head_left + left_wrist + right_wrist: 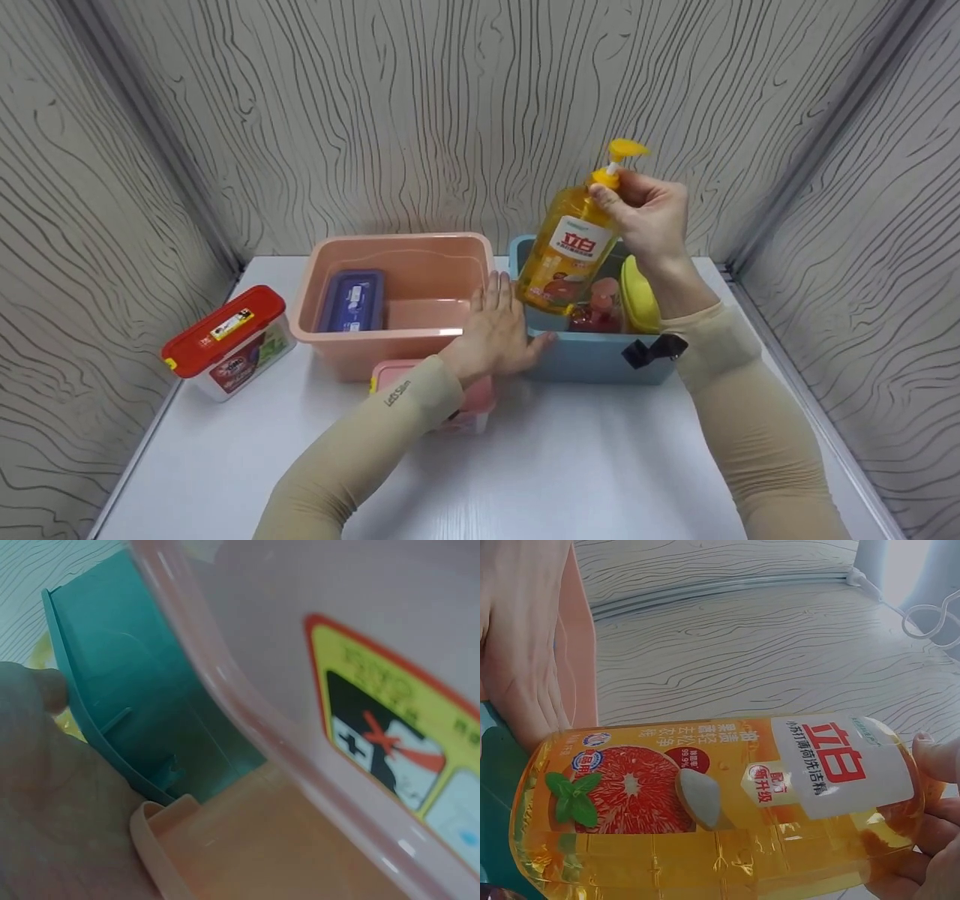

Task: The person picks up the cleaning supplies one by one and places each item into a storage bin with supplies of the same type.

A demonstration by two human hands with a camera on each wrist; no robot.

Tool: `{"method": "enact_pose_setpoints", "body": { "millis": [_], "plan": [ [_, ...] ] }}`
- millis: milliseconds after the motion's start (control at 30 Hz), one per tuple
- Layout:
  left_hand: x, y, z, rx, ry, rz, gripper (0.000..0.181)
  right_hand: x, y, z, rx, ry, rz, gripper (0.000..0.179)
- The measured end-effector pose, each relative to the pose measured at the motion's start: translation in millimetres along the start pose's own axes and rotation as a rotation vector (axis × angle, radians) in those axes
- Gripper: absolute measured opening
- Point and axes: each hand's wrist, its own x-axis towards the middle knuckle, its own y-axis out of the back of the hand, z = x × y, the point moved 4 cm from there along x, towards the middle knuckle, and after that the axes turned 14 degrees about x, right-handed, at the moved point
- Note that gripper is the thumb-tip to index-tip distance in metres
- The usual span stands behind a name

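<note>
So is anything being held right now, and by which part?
The amber bottle, by its neck just under the yellow pump, in the right grip; the left grip holds nothing.

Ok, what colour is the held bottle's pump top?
The pump top is yellow; the head view shows it best.

room: pink bin [330, 356] beside navy box [355, 301] | obstacle: bottle [574, 244] over blue bin [585, 360]

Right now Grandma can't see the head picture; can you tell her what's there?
A person's right fingers grip a tilted amber pump bottle over a blue bin. Left fingers lie between it and a peach bin.
</note>
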Motion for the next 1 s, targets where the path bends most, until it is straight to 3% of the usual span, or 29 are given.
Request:
{"method": "enact_pose_setpoints", "body": {
  "millis": [267,533,800,1000],
  "plan": [
    [1.2,0.6,0.0,0.042,-0.008,-0.008,0.11,4.3,0,12,-0.044,0.064,0.026,0.032],
    [1.4,0.6,-0.2,0.029,-0.004,-0.012,0.11,5.8,2,26,-0.103,0.016,0.028,0.035],
    [1.9,0.4,0.2,0.015,0.004,-0.016,0.111,6.3,-2,43,-0.149,-0.004,-0.06,0.037],
    [2.4,0.7,0.5,0.028,0.003,-0.017,0.111,4.0,1,60,-0.165,-0.073,-0.115,0.04]
  ]
}}
